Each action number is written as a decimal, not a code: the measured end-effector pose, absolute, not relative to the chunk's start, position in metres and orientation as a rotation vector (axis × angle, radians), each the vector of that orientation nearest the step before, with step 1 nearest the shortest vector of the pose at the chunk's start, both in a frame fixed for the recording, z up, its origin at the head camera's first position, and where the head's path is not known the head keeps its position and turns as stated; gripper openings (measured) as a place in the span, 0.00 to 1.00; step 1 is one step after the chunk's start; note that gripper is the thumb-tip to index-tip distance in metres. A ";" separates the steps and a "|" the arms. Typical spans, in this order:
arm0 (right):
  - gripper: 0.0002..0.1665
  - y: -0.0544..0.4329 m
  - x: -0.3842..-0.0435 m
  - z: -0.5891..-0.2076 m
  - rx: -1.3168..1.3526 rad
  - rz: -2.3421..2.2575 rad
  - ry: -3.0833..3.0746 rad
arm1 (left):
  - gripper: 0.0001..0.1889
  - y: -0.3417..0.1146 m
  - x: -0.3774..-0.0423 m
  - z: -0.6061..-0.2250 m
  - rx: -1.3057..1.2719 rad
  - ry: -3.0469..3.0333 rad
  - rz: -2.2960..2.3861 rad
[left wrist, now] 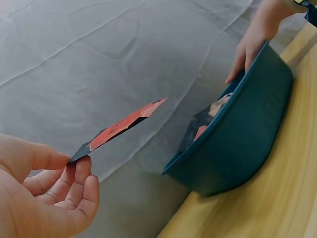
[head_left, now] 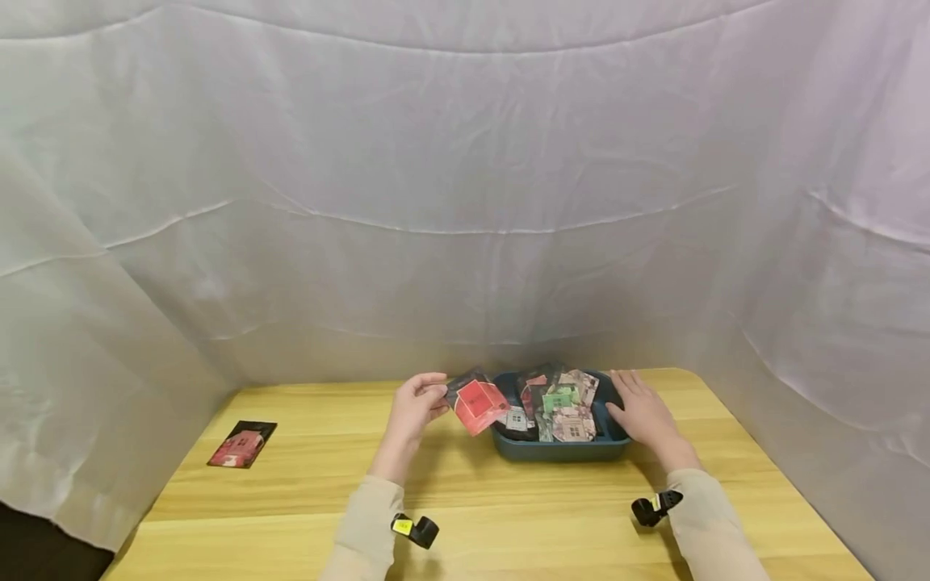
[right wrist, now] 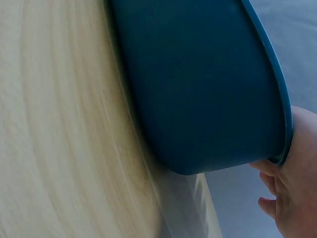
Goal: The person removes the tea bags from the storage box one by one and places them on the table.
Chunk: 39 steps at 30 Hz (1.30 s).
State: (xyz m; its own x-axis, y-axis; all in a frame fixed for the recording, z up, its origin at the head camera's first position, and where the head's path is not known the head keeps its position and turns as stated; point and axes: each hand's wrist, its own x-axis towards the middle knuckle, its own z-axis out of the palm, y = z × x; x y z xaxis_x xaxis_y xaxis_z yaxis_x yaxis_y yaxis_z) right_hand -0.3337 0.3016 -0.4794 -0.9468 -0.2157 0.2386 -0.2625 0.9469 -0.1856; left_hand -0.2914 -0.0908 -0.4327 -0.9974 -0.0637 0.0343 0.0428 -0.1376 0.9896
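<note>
My left hand (head_left: 417, 405) pinches a flat red-and-black packet (head_left: 477, 401) by its corner, between thumb and fingertips. In the left wrist view the packet (left wrist: 124, 126) is tilted in the air, its far end pointing toward the dark teal plastic basin (left wrist: 242, 134). Several similar packets (head_left: 559, 403) with pink, green and white labels lie overlapping inside the basin. At the basin's right end my right hand (head_left: 645, 410) holds the rim, thumb over the edge and fingers outside. From the right wrist, that hand (right wrist: 297, 173) shows around the rim's corner.
One dark packet with a pink label (head_left: 243, 445) lies alone on the left of the wooden table (head_left: 312, 484). Grey fabric (head_left: 465, 202) hangs around the table's back and sides. A small black camera sits on each sleeve.
</note>
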 end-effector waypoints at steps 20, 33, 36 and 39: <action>0.39 0.304 -0.334 -0.477 0.361 0.415 -2.924 | 0.10 -0.192 -0.286 -0.428 0.283 -1.774 -2.386; 0.39 0.309 -0.332 -0.482 0.327 0.474 -2.929 | 0.08 -0.272 -0.254 -0.440 0.567 -1.691 -2.361; 0.39 0.309 -0.332 -0.482 0.323 0.479 -2.929 | 0.08 -0.286 -0.248 -0.448 0.605 -1.707 -2.334; 0.39 0.308 -0.333 -0.482 0.328 0.470 -2.924 | 0.12 -0.297 -0.242 -0.456 0.637 -1.714 -2.315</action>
